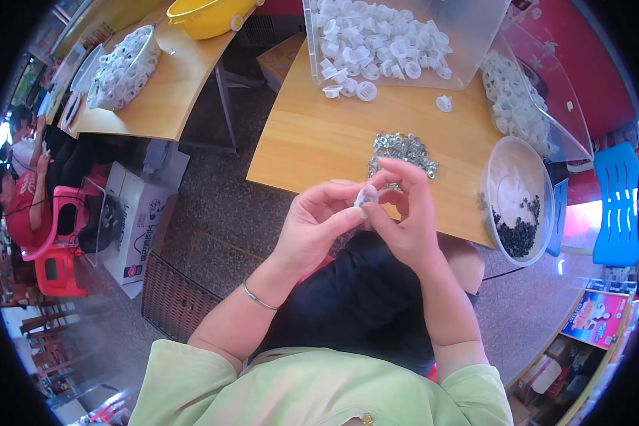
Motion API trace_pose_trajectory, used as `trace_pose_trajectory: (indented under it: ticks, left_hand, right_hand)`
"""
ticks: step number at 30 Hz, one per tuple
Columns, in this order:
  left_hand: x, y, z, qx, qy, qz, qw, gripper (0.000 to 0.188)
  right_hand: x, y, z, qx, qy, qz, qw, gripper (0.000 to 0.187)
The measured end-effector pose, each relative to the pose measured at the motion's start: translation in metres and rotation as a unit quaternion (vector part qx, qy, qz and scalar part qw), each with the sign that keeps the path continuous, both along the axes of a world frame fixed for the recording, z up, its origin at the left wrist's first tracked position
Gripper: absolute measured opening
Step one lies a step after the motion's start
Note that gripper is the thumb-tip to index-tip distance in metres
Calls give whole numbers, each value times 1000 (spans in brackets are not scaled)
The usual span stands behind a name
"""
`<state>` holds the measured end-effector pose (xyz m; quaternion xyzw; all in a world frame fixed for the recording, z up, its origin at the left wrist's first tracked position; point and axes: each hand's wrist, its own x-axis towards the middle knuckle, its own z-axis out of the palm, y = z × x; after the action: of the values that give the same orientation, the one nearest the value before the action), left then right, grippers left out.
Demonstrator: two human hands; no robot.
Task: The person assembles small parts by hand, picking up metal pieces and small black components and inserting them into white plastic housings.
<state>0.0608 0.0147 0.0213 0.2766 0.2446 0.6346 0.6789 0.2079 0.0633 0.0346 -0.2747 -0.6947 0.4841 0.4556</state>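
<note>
Between my two hands, above my lap at the table's near edge, is a small round white plastic part (pixel 366 197). My left hand (pixel 307 226) pinches it between thumb and fingertips. My right hand (pixel 413 226) grips its other side, with the index finger raised over it and the other fingers curled. What lies inside the part is too small to make out. Just beyond my right hand, a pile of small shiny metal pieces (pixel 406 148) lies on the wooden table (pixel 309 131). A few loose white plastic parts (pixel 366 91) lie farther back.
A clear bin (pixel 479 42) of white plastic parts stands at the back. On the right are another clear container (pixel 562 117) of white parts and a tub (pixel 508 188) holding small black pieces. Another table (pixel 184 78) stands left, with people seated beyond. A cardboard box (pixel 131 227) sits on the floor.
</note>
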Motion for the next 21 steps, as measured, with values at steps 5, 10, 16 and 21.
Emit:
trace_pose_trajectory:
  ticks: [5,10,16,21]
  left_hand:
    - [-1,0,-8,52,74,0,996,28]
    - [1,-1,1,-24,-21,-15,999,27]
    - [-1,0,0,-60,1,18,998,27]
    - [-1,1,-3,-61,3,18,998,27]
  right_hand:
    - [8,8,6,-190,8,81,978,48]
    - [8,9,-5,-210,79,135,965,40]
    - [4,12,-10,-62,15,59,996,30]
    - [4,11,-11,-39,-20,18,999,25]
